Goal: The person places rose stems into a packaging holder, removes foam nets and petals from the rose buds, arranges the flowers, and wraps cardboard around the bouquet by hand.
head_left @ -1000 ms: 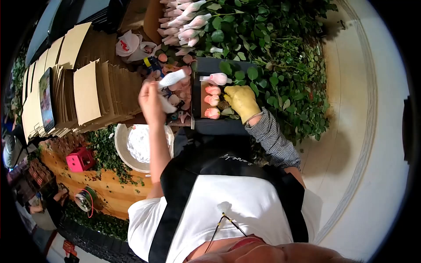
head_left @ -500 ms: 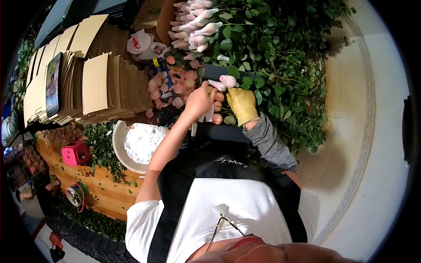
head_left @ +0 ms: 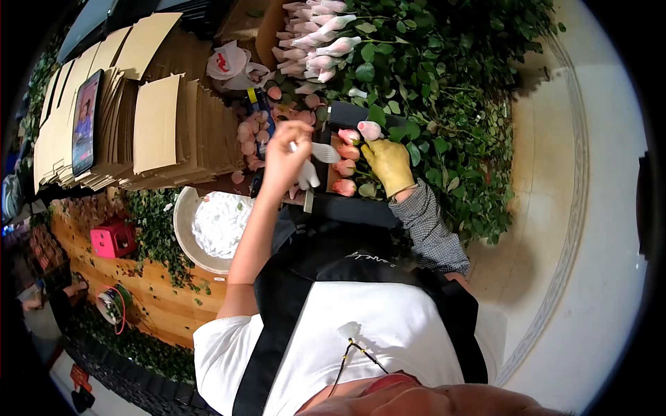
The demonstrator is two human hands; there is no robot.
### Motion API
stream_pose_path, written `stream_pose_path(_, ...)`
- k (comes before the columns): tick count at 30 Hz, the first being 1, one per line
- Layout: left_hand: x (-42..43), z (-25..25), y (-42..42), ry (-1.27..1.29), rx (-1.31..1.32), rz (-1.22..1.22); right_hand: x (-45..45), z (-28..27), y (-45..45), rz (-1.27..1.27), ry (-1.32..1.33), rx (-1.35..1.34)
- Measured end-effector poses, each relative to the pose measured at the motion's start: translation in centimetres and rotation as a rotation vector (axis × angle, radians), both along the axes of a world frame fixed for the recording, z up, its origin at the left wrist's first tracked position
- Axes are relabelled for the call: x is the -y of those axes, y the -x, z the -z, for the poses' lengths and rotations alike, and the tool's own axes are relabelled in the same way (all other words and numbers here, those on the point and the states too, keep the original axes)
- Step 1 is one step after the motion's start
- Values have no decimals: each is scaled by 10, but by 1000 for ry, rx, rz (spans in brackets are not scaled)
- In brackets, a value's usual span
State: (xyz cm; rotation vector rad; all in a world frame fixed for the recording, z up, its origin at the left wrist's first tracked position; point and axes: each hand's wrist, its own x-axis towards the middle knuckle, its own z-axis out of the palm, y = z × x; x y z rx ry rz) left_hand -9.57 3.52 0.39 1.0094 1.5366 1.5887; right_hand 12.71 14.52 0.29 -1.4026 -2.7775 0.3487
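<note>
My bare left hand point(head_left: 288, 149) is raised with its fingers pinched around a white foam net sleeve point(head_left: 325, 152). Below it lie more white sleeves point(head_left: 307, 175). My right hand point(head_left: 388, 166), in a yellow glove, is closed at the base of a pink rose in a foam net point(head_left: 369, 130); its stem is hidden. Between my hands several bare pink roses form a column, among them a top rose point(head_left: 349, 136) and a bottom rose point(head_left: 343, 187). They lie by a dark box-like holder point(head_left: 348, 114).
Netted roses point(head_left: 319, 45) are stacked at the back, beside leafy stems point(head_left: 444, 104). Loose petals point(head_left: 253, 132) lie left of my left hand. Further left stand folded cardboard point(head_left: 156, 125) and a phone point(head_left: 86, 121). A basin point(head_left: 182, 225) holds white sleeves.
My left hand has pulled back to the left with a white net sleeve. One rose that wore a net is now bare. My gloved hand has barely moved.
</note>
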Motion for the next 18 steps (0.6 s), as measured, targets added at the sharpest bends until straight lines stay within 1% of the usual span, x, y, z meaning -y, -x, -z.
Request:
stream_pose_path(1,-8,6,-10,98,182,107,1,5,-4,9,-3,0)
stream_pose_path(2,-14,11,-13,315,70,251,2,13,-10,-35,-43,-43)
stream_pose_path(3,-25,7,-26,276,-68,263,3,17,-14,-79,-80,-84)
stream_pose_path(4,-34,-3,-40,283,-191,260,7,10,-15,-64,-31,-10)
stream_pose_path(5,-41,-13,-51,289,-315,251,8,8,-19,-66,-33,-11)
stream_pose_path(7,-55,-2,-63,329,-571,280,11,-4,-22,-148,-71,-40)
stream_pose_path(8,-56,4,-68,252,-621,226,16,-17,-25,-163,-92,-214)
stream_pose_path(9,-56,8,-72,213,-659,183,21,-19,-30,-98,-117,-407)
stream_pose_path(11,-53,8,-74,205,-639,169,28,-45,-24,125,-61,-547)
stream_pose_path(12,-51,4,-73,206,-645,177,26,-61,-19,160,-119,-402)
stream_pose_path(13,-50,-2,-71,241,-628,216,20,-52,-22,168,-117,-408)
stream_pose_path(15,-50,-6,-71,276,-624,266,3,-20,-27,139,-138,-78)
stream_pose_path(16,-53,-4,-71,272,-550,260,-2,-10,-25,139,-191,13)
stream_pose_path(17,-57,0,-72,268,-474,248,-7,-2,-25,141,-195,6)
stream_pose_path(18,-63,18,-75,195,-421,202,-10,5,-25,145,-246,-50)
